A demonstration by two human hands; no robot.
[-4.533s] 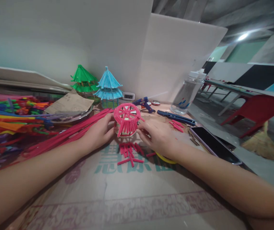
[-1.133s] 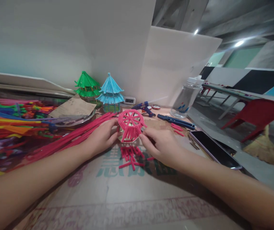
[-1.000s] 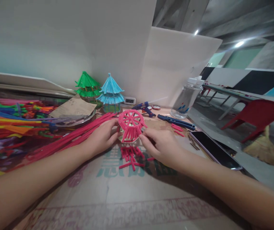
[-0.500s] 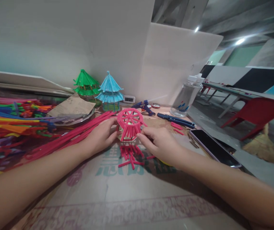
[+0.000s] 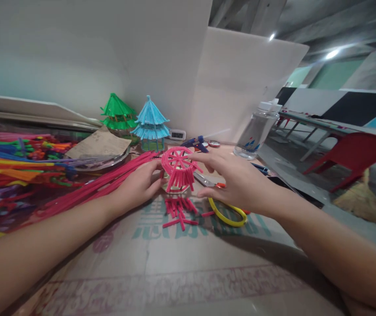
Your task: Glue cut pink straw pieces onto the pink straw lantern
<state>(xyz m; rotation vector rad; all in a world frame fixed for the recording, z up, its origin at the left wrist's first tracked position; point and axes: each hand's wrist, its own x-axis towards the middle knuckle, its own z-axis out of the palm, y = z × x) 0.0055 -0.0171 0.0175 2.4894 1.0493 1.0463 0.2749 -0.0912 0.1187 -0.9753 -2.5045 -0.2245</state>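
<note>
A pink pipe-cleaner frame point(image 5: 178, 169) stands mid-table, with a spoked ring on top and short strips hanging on its near side. My left hand point(image 5: 143, 182) grips its left side, fingertips partly hidden behind it. Just right of the frame, my right hand point(image 5: 230, 177) is spread, thumb and fingers apart, holding nothing. Scissors point(image 5: 229, 213) with a yellow and orange handle lie beneath my right hand. Short pink pieces point(image 5: 180, 213) lie in front of the frame. Long pink pipe cleaners point(image 5: 95, 188) run behind my left forearm.
Green point(image 5: 117, 112) and blue point(image 5: 150, 125) pavilion models stand at the back, beside a small digital display point(image 5: 177, 134). A glue gun point(image 5: 196, 142) and clear bottle point(image 5: 255, 131) are back right. Colourful pipe cleaners point(image 5: 19, 171) fill the left; a phone point(image 5: 293, 191) lies right.
My right hand has let go of the frame's right side, opened and shifted right and slightly up. The scissors now show below it. My left hand stays at the frame.
</note>
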